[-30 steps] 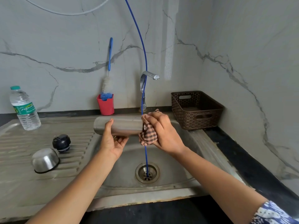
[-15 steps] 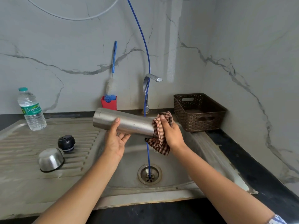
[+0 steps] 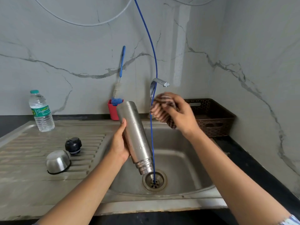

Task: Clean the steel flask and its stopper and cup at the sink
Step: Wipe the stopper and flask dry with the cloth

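The left hand (image 3: 119, 143) grips the flask (image 3: 134, 135) round its middle, holding it tilted with the threaded mouth down, just above the drain (image 3: 154, 180) of the sink (image 3: 178, 192). The right hand (image 3: 180, 114), blurred, clutches a bunched checked cloth (image 3: 159, 108) near the tap (image 3: 158, 82), apart from the flask. Droplets speckle the steel. The step looks like draining and wiping the flask's outside. Next the cloth must meet the body, or the flask be set down. Stopper (image 3: 73, 145) and cup (image 3: 58, 161), mouth down, sit on the drainboard (image 3: 32, 151), well left.

Plastic water bottle (image 3: 41, 111) at left, blue-handled bottle brush (image 3: 122, 62) standing in red holder (image 3: 112, 112), brown basket (image 3: 215, 117) at right
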Motion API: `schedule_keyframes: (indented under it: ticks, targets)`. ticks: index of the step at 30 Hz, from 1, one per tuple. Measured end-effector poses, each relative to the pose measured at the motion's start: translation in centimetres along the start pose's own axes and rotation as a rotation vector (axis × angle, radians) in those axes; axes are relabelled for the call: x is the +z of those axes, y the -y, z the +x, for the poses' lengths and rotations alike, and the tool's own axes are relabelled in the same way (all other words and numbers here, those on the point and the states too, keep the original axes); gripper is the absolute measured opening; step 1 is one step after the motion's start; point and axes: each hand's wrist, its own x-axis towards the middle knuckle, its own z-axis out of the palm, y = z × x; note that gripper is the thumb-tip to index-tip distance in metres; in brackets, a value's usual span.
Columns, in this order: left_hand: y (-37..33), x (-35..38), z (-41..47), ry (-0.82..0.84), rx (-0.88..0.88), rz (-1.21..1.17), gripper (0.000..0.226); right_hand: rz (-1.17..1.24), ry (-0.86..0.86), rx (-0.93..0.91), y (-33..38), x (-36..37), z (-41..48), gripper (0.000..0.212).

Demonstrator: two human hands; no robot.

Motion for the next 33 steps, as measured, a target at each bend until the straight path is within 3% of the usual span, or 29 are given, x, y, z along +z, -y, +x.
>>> schedule_keyframes:
  ticks: [3,6,11,16,21,25,33]
  targets:
    - [0.4,0.6,0.1,0.072,-0.003,0.028,0.04,-0.305,0.213,-0.288,-0.2,3.3,1.3,0.045]
    - [0.6,1.2,0.2,0.113,-0.02,0.01,0.037,-0.423,0.369,-0.34,-0.8,5.6,1.5,0.051]
    - [-0.3,1.2,0.6,0.192,-0.119,-0.094,0.06,-0.471,0.481,-0.4,-1.9,4.1,-3.6,0.059]
    - [0.2,0.5,1.3,0.216,-0.148,-0.034,0.069,-0.531,0.644,-0.539,-2.6,2.5,-8.7,0.055]
    - [-0.2,0.2,1.6,0.22,-0.135,-0.12,0.053,-0.439,0.55,-0.425,-2.0,4.9,-2.5,0.056]
    - [-0.2,-0.2,1.9,0.162,-0.029,-0.01,0.045,-0.372,0.412,-0.297,-1.6,6.6,3.0,0.054]
    - [0.2,2.1,1.7,0.232,-0.044,-0.076,0.062,-0.299,0.345,-0.177,-1.8,5.7,0.6,0.053]
